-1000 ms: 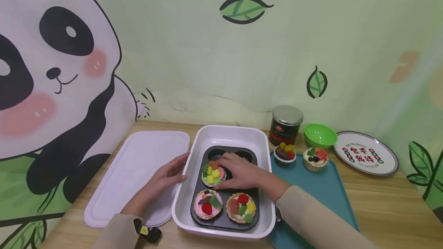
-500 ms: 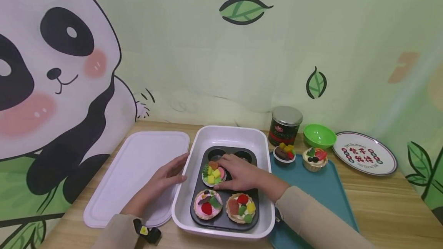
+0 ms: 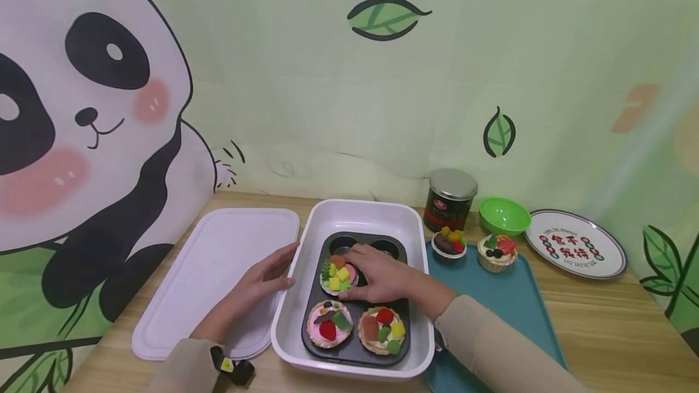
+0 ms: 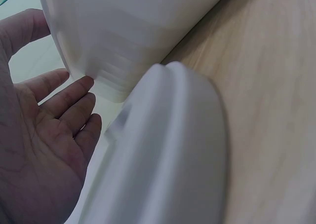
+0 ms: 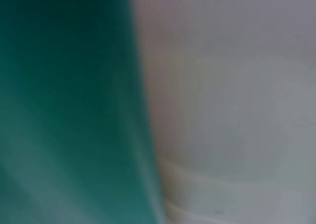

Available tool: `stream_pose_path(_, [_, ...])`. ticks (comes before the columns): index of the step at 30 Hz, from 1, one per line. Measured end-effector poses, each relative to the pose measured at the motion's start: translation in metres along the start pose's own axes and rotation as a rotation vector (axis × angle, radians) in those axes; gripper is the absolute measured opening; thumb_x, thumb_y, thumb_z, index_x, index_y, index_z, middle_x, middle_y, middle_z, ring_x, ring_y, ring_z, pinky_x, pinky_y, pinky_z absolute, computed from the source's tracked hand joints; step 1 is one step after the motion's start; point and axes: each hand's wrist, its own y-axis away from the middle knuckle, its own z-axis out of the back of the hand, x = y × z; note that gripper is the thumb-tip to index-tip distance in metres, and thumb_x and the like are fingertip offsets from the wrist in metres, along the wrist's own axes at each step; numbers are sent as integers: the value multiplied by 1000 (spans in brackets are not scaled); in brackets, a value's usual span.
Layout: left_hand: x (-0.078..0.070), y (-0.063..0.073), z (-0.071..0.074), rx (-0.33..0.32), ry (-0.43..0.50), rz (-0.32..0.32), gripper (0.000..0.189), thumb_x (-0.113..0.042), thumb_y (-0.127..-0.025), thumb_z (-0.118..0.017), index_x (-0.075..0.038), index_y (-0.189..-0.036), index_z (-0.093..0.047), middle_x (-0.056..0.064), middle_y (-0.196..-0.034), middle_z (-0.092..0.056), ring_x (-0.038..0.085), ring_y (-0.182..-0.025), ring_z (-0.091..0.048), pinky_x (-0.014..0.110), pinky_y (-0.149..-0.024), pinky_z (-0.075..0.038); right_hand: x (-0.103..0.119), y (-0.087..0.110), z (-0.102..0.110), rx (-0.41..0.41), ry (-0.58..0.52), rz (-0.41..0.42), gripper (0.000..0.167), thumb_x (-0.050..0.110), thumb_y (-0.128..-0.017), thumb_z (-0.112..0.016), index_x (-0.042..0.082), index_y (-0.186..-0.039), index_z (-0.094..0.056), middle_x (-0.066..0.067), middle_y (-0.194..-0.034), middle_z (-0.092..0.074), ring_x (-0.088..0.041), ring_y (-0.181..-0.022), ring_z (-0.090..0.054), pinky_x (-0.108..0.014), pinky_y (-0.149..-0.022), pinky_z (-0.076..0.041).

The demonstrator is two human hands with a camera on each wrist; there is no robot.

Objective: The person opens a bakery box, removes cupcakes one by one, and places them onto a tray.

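My right hand (image 3: 379, 275) reaches into the white basin (image 3: 417, 320) and grips a small fruit tart (image 3: 337, 276) topped with yellow cubes, its thumb at the near edge and fingers at the far edge. The tart sits in the middle left of a dark muffin pan (image 3: 355, 356). Nearer in the pan are a pink-cream tart (image 3: 329, 324) and a pale-cream tart (image 3: 381, 330). My left hand (image 3: 266, 275), fingers extended, rests at the basin's left side; in the left wrist view its fingertips (image 4: 88, 81) meet the outer wall. The right wrist view is blurred, with no hand visible.
A white lid (image 3: 218, 272) lies left of the basin. At right, a teal tray (image 3: 491, 302) bears a chocolate cupcake (image 3: 449, 244) and a strawberry tart (image 3: 497, 253). Behind stand an espresso tin (image 3: 450, 199), a green bowl (image 3: 505, 217) and an oval plate (image 3: 576, 242).
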Motion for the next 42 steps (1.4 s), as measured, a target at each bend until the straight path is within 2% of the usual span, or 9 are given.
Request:
stream_pose_path(6, [0, -1, 0, -3, -3, -5, 68, -21, -95, -64, -22, -157, -36, 8, -161, -36, 33, -149, -28, 56, -119, -21, -1, 0, 0, -21, 3, 24, 72, 66, -87, -65, 18, -140, -54, 5, -126, -53, -9, -110, -51, -34, -103, -48])
stream_pose_path(17, [-3, 1, 1, -1, -4, -3, 70, -23, -94, -65, -20, -157, -35, 9, -161, -35, 33, -149, -28, 54, -120, -21, 0, 1, 0, -22, 0, 29, 71, 63, -88, -66, 18, -141, -53, 4, -128, -52, -10, -112, -50, -35, -105, -47])
stream_pose_path(24, [-2, 0, 0, 6, 4, -14, 70, -22, -94, -65, -21, -157, -35, 8, -161, -35, 32, -149, -28, 54, -120, -21, -2, 3, 3, -129, -155, 74, 68, 56, -88, -71, 22, -143, -49, 6, -132, -48, -10, -118, -51, -39, -112, -42])
stream_pose_path(28, [-2, 0, 1, 0, -1, -15, 70, -21, -94, -65, -21, -157, -35, 8, -161, -34, 32, -149, -28, 54, -120, -20, -4, 2, 3, -140, -159, 91, 66, 59, -87, -69, 24, -141, -50, 8, -130, -49, -9, -117, -51, -39, -111, -44])
stream_pose_path(36, [-4, 0, 1, -1, -3, -3, 70, -21, -94, -64, -22, -158, -35, 8, -161, -34, 32, -150, -27, 55, -120, -21, -3, 0, 4, -108, -168, 23, 68, 65, -84, -70, 27, -138, -53, 11, -127, -55, -8, -117, -53, -39, -108, -45])
stream_pose_path(42, [0, 1, 1, 9, -6, -5, 70, -20, -95, -64, -22, -158, -34, 8, -162, -33, 32, -150, -26, 55, -120, -20, 2, 5, 9, -179, -225, 27, 65, 62, -81, -75, 26, -132, -57, 12, -123, -59, -8, -113, -56, -39, -105, -48])
